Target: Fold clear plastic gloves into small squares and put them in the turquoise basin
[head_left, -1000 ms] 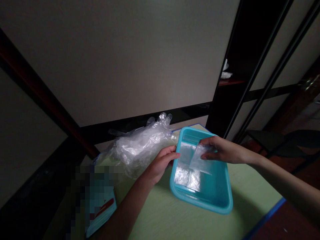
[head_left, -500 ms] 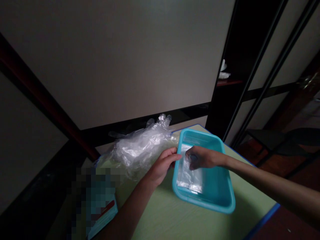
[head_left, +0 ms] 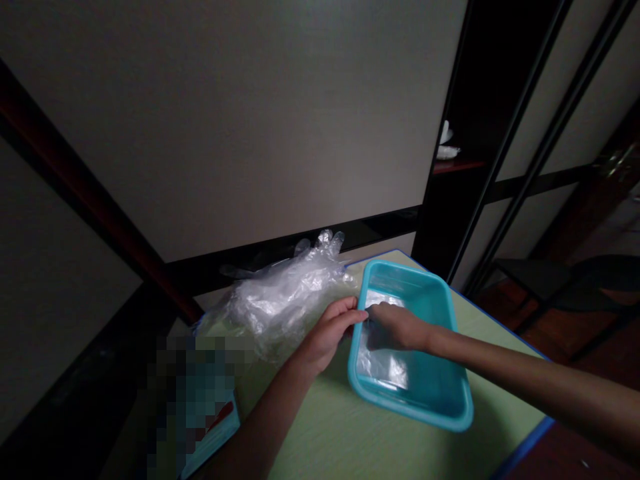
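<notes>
A turquoise plastic basin [head_left: 411,408] sits on the table, tilted in my view. Its left rim is pinched between the thumb and fingers of my left hand [head_left: 323,333]. Inside the basin, my right hand [head_left: 397,327] is curled, knuckles up, over flat clear plastic [head_left: 385,370] on the basin floor. The right fingertips are dark and hidden, so whether they grip the plastic is not visible. Just left of the basin lies a loose heap of clear disposable plastic gloves [head_left: 285,290], with a few glove fingers sticking up at the back.
The pale green table [head_left: 310,433] has a blue edge and stands against a sliding wardrobe [head_left: 300,133]. A teal box [head_left: 215,427], partly pixelated, lies at the lower left. A dark chair [head_left: 545,280] is on the right. White items [head_left: 447,152] sit on a wardrobe shelf.
My right hand has moved slightly left and toward the near side of the basin, covering more of the plastic. My left hand stays on the rim.
</notes>
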{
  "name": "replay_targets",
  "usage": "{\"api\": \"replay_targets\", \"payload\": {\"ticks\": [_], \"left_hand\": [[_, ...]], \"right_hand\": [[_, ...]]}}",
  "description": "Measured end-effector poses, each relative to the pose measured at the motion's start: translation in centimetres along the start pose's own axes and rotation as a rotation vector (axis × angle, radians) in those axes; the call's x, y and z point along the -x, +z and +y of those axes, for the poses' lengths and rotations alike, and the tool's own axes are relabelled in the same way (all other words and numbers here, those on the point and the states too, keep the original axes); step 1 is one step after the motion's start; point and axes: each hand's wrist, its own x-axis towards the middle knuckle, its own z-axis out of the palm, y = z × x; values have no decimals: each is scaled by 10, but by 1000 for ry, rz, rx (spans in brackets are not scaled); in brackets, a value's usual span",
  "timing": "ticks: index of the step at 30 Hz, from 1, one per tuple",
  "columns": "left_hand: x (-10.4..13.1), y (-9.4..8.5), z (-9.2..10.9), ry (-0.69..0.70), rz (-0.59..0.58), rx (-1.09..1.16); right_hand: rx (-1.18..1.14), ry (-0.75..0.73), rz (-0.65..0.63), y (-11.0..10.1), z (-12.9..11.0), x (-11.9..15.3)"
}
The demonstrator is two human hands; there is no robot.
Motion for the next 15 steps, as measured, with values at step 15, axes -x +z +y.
{"api": "replay_targets", "payload": {"ticks": [15], "left_hand": [[2,4,3,13,-25,-54]], "right_hand": [[217,-50,111,-6,-6,15]]}}
